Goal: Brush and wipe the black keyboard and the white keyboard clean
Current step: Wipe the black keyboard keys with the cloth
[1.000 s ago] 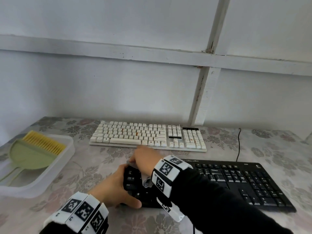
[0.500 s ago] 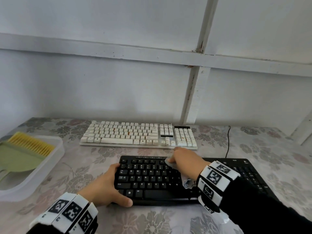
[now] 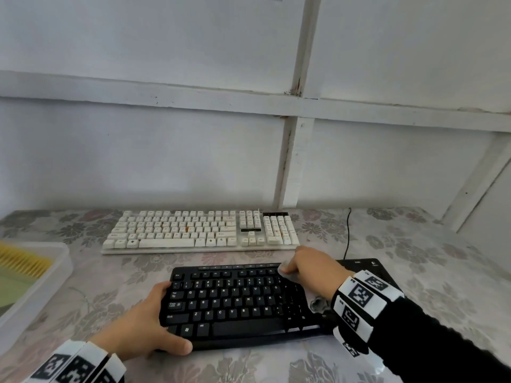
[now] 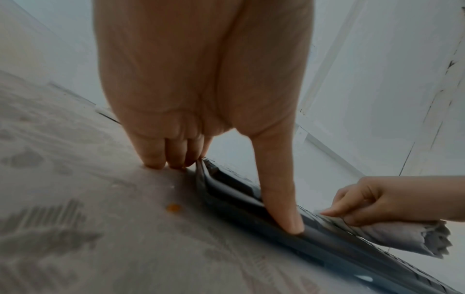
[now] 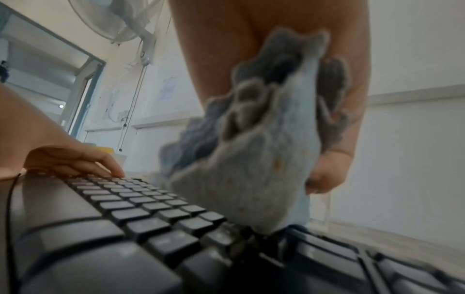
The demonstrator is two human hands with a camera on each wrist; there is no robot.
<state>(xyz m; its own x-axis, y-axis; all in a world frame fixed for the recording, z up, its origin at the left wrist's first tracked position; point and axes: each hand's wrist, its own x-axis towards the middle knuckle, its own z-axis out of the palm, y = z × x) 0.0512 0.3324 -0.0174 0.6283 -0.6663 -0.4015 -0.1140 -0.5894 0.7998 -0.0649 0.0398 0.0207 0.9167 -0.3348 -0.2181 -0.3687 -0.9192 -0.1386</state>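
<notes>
The black keyboard (image 3: 237,302) lies near the table's front edge, with the white keyboard (image 3: 199,230) behind it by the wall. My left hand (image 3: 149,324) grips the black keyboard's left end, thumb along its front edge (image 4: 284,210) and fingers at its far corner. My right hand (image 3: 309,269) holds a crumpled grey cloth (image 3: 290,272) pressed on the upper right keys. In the right wrist view the cloth (image 5: 254,179) hangs from the palm onto the black keyboard (image 5: 141,214).
A clear plastic tray (image 3: 41,286) at the left edge holds a green dustpan (image 3: 13,288) and a yellow-bristled brush (image 3: 25,261). A black cable (image 3: 347,233) runs from the black keyboard toward the wall. An orange crumb (image 4: 173,207) lies on the floral tablecloth (image 3: 442,272).
My right hand has swept the cloth from the black keyboard's left end across to its upper right keys. The left hand has kept its hold on the left end.
</notes>
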